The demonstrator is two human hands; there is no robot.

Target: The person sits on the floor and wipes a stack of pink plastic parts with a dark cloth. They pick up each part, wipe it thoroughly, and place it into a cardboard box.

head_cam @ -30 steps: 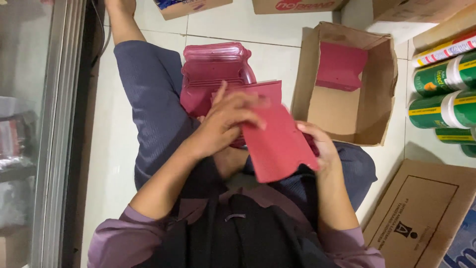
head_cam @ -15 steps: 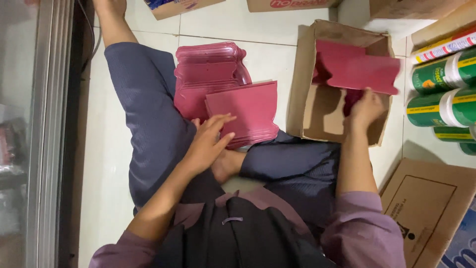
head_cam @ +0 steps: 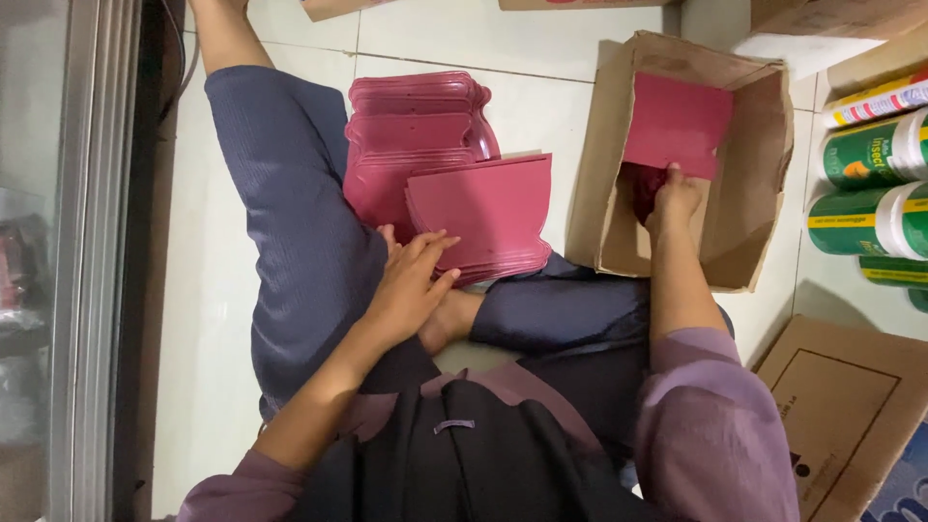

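I sit on a tiled floor with my legs folded. My right hand (head_cam: pixel 674 196) is inside an open cardboard box (head_cam: pixel 754 193) and holds a dark pink folded card (head_cam: pixel 677 124) by its lower edge. My left hand (head_cam: pixel 411 285) rests with spread fingers on the near edge of a stack of flat dark pink cards (head_cam: pixel 483 217) lying against my leg. A second, taller stack of the same pink cards (head_cam: pixel 411 121) lies just behind it on the floor.
Green and white spray cans (head_cam: pixel 870 184) lie at the right. A flat cardboard box (head_cam: pixel 851 406) sits at lower right, more boxes along the top edge. A metal-framed glass door (head_cam: pixel 87 261) runs down the left side.
My right hand carried one pink card from my lap over to the right and lowered it into the cardboard box. My left hand dropped onto the near stack.
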